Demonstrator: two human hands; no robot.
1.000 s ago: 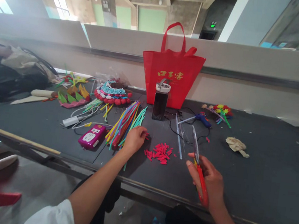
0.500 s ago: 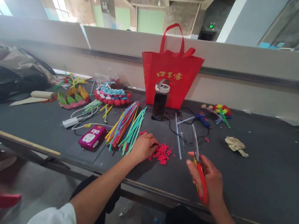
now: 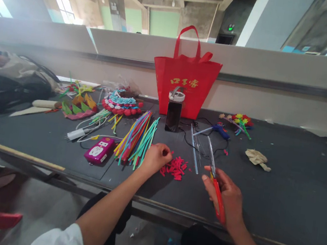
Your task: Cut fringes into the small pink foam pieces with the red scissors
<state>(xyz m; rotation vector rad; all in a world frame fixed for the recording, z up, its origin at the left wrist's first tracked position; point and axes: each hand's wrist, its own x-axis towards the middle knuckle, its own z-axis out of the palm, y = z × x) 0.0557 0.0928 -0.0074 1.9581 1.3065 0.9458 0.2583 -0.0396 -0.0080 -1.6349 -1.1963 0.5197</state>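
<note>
My left hand (image 3: 155, 158) rests on the dark table, fingers curled in a pinch at the left edge of a small pile of red cut pieces (image 3: 176, 168); what it pinches is too small to make out. Just left of it lies a bundle of colourful thin strips (image 3: 138, 135). My right hand (image 3: 228, 196) grips red-handled scissors (image 3: 214, 176), blades pointing up and away, above the table's front part.
A red tote bag (image 3: 186, 81) stands at the back with a dark bottle (image 3: 174, 110) before it. A pink power strip (image 3: 99, 150), white cables, paper-flower crafts (image 3: 122, 103), a blue glue gun (image 3: 220, 130) and crumpled paper (image 3: 257, 158) lie around. Dark bags sit far left.
My left hand moved right from the strip bundle to the red pieces, then drew back slightly. The right hand with the scissors stayed nearly still.
</note>
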